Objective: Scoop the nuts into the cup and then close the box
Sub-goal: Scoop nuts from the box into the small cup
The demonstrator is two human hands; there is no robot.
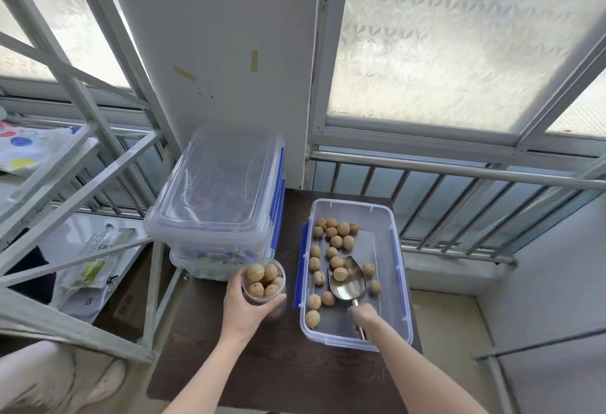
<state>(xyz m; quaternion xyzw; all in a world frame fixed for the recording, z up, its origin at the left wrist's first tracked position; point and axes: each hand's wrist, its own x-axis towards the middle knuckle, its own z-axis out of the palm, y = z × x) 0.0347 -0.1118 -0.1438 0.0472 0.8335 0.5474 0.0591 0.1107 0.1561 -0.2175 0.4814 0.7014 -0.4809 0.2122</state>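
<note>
Clear plastic formed the open box (355,274) on the dark bench (262,364), its floor scattered with loose nuts (336,241). Inside it lay a metal scoop (348,279) with one nut in its bowl. The right hand (364,313) had its fingers clenched on the scoop's handle at the near end of the box. Just left of the box, the left hand (244,307) had its fingers wrapped around a clear cup (264,280) holding several nuts. Behind the cup stood two stacked lidded tubs (216,197).
</note>
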